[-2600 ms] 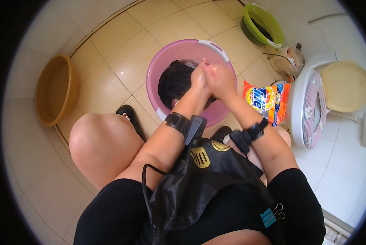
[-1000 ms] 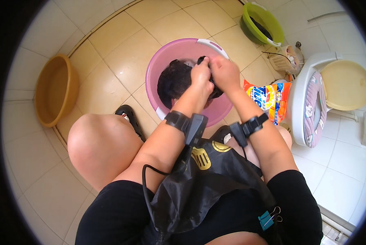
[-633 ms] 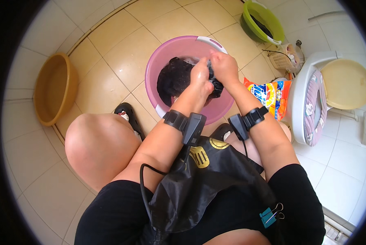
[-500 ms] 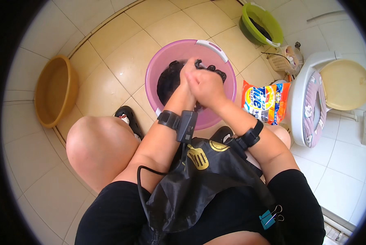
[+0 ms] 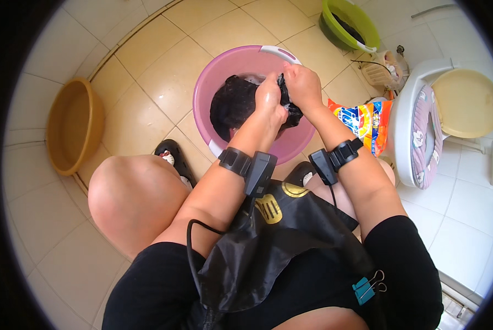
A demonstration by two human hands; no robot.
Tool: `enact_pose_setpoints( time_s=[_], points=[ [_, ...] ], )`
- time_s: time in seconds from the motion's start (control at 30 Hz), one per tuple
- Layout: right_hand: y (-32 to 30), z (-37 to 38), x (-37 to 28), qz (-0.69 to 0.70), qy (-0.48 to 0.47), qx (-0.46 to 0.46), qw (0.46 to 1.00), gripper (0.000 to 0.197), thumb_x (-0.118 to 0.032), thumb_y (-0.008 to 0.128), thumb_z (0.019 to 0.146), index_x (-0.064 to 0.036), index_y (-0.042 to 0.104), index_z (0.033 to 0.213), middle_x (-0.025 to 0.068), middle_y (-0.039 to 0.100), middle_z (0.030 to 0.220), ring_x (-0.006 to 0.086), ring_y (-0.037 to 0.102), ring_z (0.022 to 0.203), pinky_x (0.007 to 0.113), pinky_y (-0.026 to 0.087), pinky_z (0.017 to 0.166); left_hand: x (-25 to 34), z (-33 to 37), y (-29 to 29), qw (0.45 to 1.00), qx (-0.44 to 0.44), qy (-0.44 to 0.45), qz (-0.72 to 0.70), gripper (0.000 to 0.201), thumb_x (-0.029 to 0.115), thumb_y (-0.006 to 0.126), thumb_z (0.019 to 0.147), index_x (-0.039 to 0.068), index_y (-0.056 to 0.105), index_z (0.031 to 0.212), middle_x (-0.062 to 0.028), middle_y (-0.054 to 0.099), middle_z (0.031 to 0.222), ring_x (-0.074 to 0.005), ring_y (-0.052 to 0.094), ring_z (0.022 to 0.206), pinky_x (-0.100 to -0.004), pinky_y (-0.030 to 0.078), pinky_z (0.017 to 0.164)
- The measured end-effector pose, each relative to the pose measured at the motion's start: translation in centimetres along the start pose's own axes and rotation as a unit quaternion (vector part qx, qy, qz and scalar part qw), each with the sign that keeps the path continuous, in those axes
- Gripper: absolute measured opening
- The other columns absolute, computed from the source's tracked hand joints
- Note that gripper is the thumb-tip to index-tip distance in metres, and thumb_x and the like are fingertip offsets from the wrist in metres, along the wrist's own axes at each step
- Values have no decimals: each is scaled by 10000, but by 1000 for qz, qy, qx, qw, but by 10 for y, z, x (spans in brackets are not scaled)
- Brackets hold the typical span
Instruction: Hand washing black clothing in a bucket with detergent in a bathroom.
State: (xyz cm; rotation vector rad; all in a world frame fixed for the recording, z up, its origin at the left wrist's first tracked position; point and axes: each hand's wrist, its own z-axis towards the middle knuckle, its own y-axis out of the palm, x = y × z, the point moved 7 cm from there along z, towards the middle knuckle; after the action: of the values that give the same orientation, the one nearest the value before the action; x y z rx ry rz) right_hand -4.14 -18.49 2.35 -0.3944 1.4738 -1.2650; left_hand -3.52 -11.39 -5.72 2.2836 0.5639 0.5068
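Wet black cloth (image 5: 233, 104) lies bunched in a pink basin (image 5: 205, 82) with a purple rim, with some suds beside it. Above the right half of the basin, my left hand (image 5: 269, 100) is closed on a raised, dark stretch of this cloth. My right hand (image 5: 303, 87) grips the same cloth just to the right, its fingers curled over the top. A folded strip of fabric shows between the two hands and hangs below them. Most fingertips are hidden behind the hands and the cloth.
An orange detergent bag (image 5: 375, 124) stands right of the basin, beside a toilet (image 5: 406, 126) with a padded seat. A green basin (image 5: 334, 33) holding dark cloth is at the far right, near a beige basket (image 5: 383, 69). A tan basin (image 5: 87, 118) leans against the left wall.
My hands were pressed together over the cloth; now they are slightly apart, with cloth stretched between them. My right hand has moved right and farther away.
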Motion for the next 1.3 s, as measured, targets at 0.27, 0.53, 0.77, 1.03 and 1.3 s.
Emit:
enact_pose_setpoints(
  time_s=[0.27,0.53,0.77,1.03,1.3],
  points=[
    [12,-5,-16,161,-65,-37,984,313,-369,536,838,-59,557,868,154,598,715,352,570,654,381,439,585,62,8,-5,998,17,33,-50,188,246,514,863,70,568,825,-98,604,758,-261,602,670,-431,516,656],
    [12,-37,-68,51,-196,-49,978,277,-285,514,831,-65,549,665,150,569,660,350,552,617,441,428,547,55,55,-31,994,-60,87,41,174,14,436,794,-7,564,911,-99,572,772,-227,561,629,-357,484,547],
    [4,-36,-93,105,-236,-10,966,287,-257,536,819,-4,578,691,158,574,733,353,544,622,380,444,568,26,32,-24,969,-235,-57,-53,225,250,452,875,51,554,892,-89,607,856,-226,598,762,-371,497,677],
    [0,-11,-31,137,-88,51,985,315,-294,514,834,-36,591,669,187,554,634,349,545,573,384,433,513,20,7,-6,992,-23,94,75,233,252,535,866,39,563,958,-74,590,798,-203,576,715,-357,479,607],
    [1,-1,-21,6,-36,-15,999,314,-285,482,839,-52,600,665,177,578,650,360,557,618,436,435,559,2,8,-14,999,8,53,5,177,195,579,830,19,573,848,-87,579,784,-190,567,709,-336,477,633]
  ],
)
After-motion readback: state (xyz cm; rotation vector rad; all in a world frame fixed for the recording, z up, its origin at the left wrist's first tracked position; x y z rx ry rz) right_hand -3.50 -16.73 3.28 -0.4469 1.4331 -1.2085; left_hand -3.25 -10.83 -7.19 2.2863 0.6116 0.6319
